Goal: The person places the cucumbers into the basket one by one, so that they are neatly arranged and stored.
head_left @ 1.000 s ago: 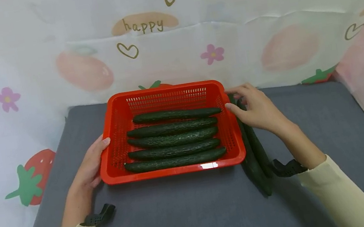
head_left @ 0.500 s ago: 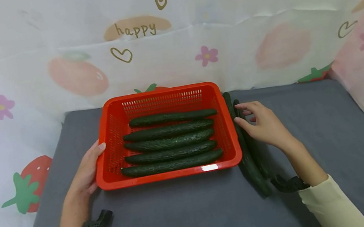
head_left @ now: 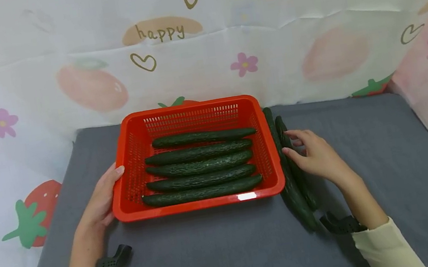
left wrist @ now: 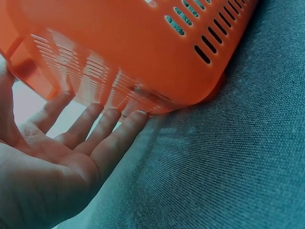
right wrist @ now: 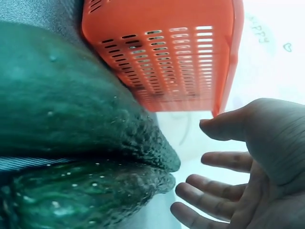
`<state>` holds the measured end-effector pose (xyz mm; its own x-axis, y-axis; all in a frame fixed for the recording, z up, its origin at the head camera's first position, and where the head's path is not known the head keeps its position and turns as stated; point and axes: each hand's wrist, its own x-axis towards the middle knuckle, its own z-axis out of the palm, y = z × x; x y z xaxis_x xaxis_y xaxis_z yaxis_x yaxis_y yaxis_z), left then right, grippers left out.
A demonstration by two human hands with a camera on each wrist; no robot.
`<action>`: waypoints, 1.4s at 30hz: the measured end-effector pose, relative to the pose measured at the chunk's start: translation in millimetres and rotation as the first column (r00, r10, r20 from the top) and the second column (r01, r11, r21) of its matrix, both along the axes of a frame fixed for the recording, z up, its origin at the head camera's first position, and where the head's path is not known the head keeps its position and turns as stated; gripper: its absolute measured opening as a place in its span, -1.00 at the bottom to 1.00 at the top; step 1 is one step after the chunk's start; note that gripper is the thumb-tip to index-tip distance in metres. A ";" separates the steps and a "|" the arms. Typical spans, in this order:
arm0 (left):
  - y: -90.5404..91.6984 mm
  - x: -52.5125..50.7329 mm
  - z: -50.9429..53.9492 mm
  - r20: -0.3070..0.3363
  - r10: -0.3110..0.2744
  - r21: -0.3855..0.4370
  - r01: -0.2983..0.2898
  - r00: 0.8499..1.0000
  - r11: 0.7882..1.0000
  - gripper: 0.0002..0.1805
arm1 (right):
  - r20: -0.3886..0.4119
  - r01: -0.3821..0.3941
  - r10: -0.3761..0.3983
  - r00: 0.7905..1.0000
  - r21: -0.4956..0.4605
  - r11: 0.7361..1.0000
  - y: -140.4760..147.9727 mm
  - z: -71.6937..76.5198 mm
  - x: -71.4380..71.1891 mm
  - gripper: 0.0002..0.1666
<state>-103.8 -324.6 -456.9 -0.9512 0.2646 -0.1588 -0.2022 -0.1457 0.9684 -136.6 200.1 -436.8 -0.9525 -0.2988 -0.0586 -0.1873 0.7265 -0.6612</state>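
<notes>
Cucumbers, a pair, lie side by side on the grey cloth, just beyond the right wall of the red basket. From here I see the right hand over the outer one, thumb and fingers parted and loosely bent, grasping nothing. The wrist feed shows the fingertips apart from the tapered ends nearest them; I cannot tell from the head view whether the thumb touches. The left hand grips the basket at its left side, thumb on the rim, fingertips against the slotted outer wall. Inside the basket I count five more cucumbers, laid crosswise in a row.

Against one second ago, the right hand has left the basket's right rim and slid back along the pair, so their far ends now show. The left hand's hold and the five inside look unchanged to me.
</notes>
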 end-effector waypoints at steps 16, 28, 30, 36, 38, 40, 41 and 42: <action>-2.2 1.2 -0.7 -0.002 -0.006 -0.003 0.006 1.000 1.000 -0.55 | 0.034 0.010 -0.010 0.999 -0.002 1.000 7.7 -17.3 2.2 -0.32; -1.9 -0.9 -0.6 -0.005 -0.015 -0.003 0.015 1.000 1.000 -0.52 | 0.075 0.077 -0.078 0.994 0.007 0.997 3.8 -24.8 2.1 -0.27; -1.8 -0.8 -0.6 -0.003 -0.006 -0.012 0.006 1.000 1.000 -0.52 | 0.092 0.082 -0.084 0.992 0.019 0.996 3.6 -23.0 1.8 -0.25; -0.7 -2.0 -1.3 -0.007 0.005 -0.019 -0.005 1.000 1.000 -0.55 | 0.170 0.063 -0.070 0.983 0.046 0.997 7.9 -18.3 3.7 -0.20; -0.7 -1.6 -1.3 -0.012 0.006 -0.019 -0.006 1.000 1.000 -0.57 | 0.179 0.063 -0.075 0.981 0.074 0.995 7.2 -18.1 3.9 -0.19; -0.8 -1.0 -1.3 -0.014 0.003 -0.012 -0.003 1.000 1.000 -0.57 | 0.173 0.071 -0.090 0.981 0.114 0.991 4.3 -18.2 3.7 -0.19; -0.8 -0.8 -1.1 -0.013 0.001 -0.006 -0.001 1.000 1.000 -0.57 | 0.165 0.077 -0.099 0.981 0.135 0.988 2.8 -18.4 3.4 -0.19; -0.6 -0.8 -0.9 -0.015 0.002 0.000 -0.002 1.000 1.000 -0.58 | 0.153 0.084 -0.108 0.982 0.155 0.984 1.3 -18.5 3.0 -0.20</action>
<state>-104.6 -325.2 -457.8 -0.9539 0.2629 -0.1446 -0.1874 -0.1456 0.9714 -133.6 201.3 -455.3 -0.9509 -0.1832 -0.2496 -0.0121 0.8277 -0.5611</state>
